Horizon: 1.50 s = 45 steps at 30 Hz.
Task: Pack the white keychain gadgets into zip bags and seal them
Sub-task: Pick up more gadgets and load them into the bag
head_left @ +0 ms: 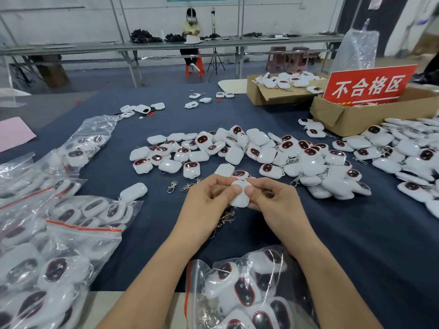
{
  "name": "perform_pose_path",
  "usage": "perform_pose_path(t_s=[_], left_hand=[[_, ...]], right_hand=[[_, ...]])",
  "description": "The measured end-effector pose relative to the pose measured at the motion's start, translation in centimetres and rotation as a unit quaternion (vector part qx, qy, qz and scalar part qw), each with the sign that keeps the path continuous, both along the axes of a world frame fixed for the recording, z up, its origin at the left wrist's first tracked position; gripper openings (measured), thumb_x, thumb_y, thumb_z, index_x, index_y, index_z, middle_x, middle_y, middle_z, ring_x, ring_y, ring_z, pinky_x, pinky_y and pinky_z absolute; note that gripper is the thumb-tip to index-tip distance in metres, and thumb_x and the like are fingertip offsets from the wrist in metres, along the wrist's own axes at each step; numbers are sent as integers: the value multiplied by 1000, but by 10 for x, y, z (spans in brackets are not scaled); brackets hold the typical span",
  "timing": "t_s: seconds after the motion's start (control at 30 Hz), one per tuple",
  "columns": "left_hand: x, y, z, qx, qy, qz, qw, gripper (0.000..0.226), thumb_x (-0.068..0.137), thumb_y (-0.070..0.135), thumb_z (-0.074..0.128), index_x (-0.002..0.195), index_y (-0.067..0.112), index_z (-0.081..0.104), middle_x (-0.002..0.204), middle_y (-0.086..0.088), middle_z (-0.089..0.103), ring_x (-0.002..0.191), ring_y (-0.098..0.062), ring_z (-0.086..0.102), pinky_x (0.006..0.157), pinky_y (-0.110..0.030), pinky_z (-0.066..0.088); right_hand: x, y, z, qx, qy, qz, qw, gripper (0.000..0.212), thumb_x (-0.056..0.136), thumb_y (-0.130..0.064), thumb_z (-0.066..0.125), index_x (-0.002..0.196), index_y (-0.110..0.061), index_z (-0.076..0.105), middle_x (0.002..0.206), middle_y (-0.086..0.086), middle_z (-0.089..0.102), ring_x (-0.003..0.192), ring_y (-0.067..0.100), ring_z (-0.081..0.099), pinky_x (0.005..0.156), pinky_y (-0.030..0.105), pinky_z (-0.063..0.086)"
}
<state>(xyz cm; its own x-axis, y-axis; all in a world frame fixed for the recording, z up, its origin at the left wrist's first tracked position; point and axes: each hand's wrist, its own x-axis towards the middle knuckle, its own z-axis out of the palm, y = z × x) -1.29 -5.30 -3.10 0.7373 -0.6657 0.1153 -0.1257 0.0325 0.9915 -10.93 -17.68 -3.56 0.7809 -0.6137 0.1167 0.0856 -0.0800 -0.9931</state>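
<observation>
Nearest, at bottom centre, lies a part-filled zip bag (pixel 196 279), and above it the left hand (pixel 209 198) and right hand (pixel 273 201) together pinch one white gadget (pixel 241 194), which probably goes inside next.

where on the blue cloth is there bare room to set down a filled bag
Largest bare cloth: right of the right hand, nearer than the loose pile. A smaller strip lies between that pile and the cardboard box. Crowded: filled bags on the left, gadgets along the right edge.
</observation>
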Motion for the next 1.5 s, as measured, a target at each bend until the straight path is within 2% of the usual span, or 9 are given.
perform_pose_path(t_s=[0.13, 0.27, 0.5, 0.87, 1.07, 1.17, 1.27, 1.37, 1.5], left_hand=[[-1, 1, 2, 2, -8, 13, 1000, 11, 96, 27, 69, 87, 30, 76, 79, -1, 76, 78, -13, 71, 88, -46, 58], [-3, 0, 2, 3, -21, 20, 1000, 11, 97, 29, 68, 89, 31, 75, 77, 2, 74, 77, -12, 69, 88, -48, 57], [-8, 0, 2, -1, -57, -41, 998, 29, 95, 12, 69, 110, 37, 68, 101, 6, 75, 91, -8, 71, 81, -20, 57], [-6, 1, 6, -43, -36, -23, 998, 30, 92, -15, 56, 88, 13, 66, 116, -1, 73, 105, -7, 69, 87, -18, 53], [-8, 3, 9, -53, 22, 20, 998, 27, 100, 4, 58, 122, 19, 64, 113, -1, 75, 103, -10, 71, 85, -20, 54], [-9, 9, 18, -59, 85, -7, 995, 21, 102, 16, 58, 120, 15, 68, 113, -12, 74, 94, -21, 68, 85, -33, 56], [-13, 18, 35, -43, 26, -16, 999, 19, 100, 14, 61, 117, 17, 68, 102, 3, 77, 89, -14, 68, 79, -26, 59], [-20, 36, 56, -31, -4, 7, 999, 18, 101, 14, 60, 115, 21, 69, 98, 5, 77, 86, -12, 71, 75, -23, 58], [-37, 92, 62, 7, 29, 71, 997, 15, 99, 15, 62, 107, 23, 72, 89, 1, 77, 71, -8, 69, 63, -18, 56]], right_hand=[[1, 2, 0, -22, 14, 3, 1000, 38, 98, -13, 63, 79, -43, 78, 88, -5, 79, 90, 21, 75, 86, 34, 60], [2, 3, -1, -19, 14, -6, 1000, 27, 98, -15, 64, 83, -33, 77, 88, -7, 79, 90, 16, 75, 86, 34, 59], [0, 1, 6, 64, -27, -19, 997, 22, 99, -11, 62, 94, -26, 76, 90, -4, 79, 90, 11, 75, 70, 17, 57], [-5, 1, 6, 57, -56, 133, 988, 24, 93, -16, 70, 106, -35, 76, 114, -6, 76, 109, 10, 70, 91, 20, 55], [-6, 0, 9, 50, -43, 71, 995, 40, 85, -6, 77, 115, -30, 70, 109, 8, 73, 97, 17, 74, 90, 27, 57], [-9, 0, 22, 13, -54, 29, 998, 37, 85, -3, 78, 110, -28, 69, 99, 5, 73, 89, 19, 75, 81, 23, 58], [-14, 3, 41, -89, -40, 17, 995, 40, 84, -9, 80, 103, -42, 67, 86, -14, 71, 83, 13, 74, 77, 20, 57], [-23, 13, 59, -174, -18, 21, 984, 38, 89, -23, 76, 106, -53, 60, 94, -14, 68, 85, 5, 70, 80, 19, 54], [-47, 26, 67, -220, 31, 28, 975, 23, 99, -32, 62, 119, -43, 63, 93, -25, 67, 81, -6, 62, 75, 9, 45]])
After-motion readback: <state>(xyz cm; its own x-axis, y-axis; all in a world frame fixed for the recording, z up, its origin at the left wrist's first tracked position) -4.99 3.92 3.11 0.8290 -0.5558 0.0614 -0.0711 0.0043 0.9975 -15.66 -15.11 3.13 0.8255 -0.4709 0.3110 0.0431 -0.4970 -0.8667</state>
